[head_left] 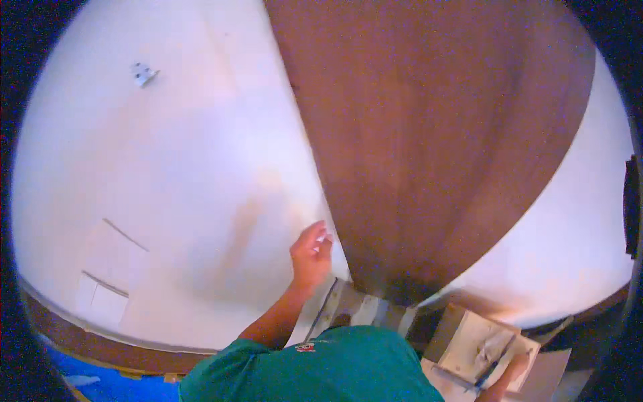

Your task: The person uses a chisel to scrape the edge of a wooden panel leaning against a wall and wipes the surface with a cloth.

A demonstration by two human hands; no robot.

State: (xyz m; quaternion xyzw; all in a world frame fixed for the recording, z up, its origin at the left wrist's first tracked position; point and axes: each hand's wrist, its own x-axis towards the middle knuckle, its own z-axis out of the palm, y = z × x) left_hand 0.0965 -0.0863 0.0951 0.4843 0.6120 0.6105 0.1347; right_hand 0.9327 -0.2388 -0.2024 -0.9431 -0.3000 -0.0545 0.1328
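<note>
1. Left hand (311,253): we find it just below the dial's centre, toward 6 o'clock, thumb and fingers curled toward one another. A small bright patch shows between them; we cannot tell whether it is a held object or background.
2. Brown panel (429,134): we trace it from 12 o'clock through 2 o'clock, narrowing toward 5 o'clock. Its long left edge passes just beside the left hand; contact we cannot determine.
3. Right hand (513,374): we locate it between 4 and 5 o'clock, over the near right side of an open box (463,338). Its grip we cannot tell, the fingers being blurred.
4. Box contents: we note a crumpled pale item (491,350) inside, with a dark slender object (494,368) beside the right hand.
5. Surroundings: we observe a white surface (167,167) from 7 to 11 o'clock, bearing a small white block (143,75) near 10 o'clock. Blue material (114,372) lies near 8 o'clock; a green shirt (341,365) fills 6 o'clock.
</note>
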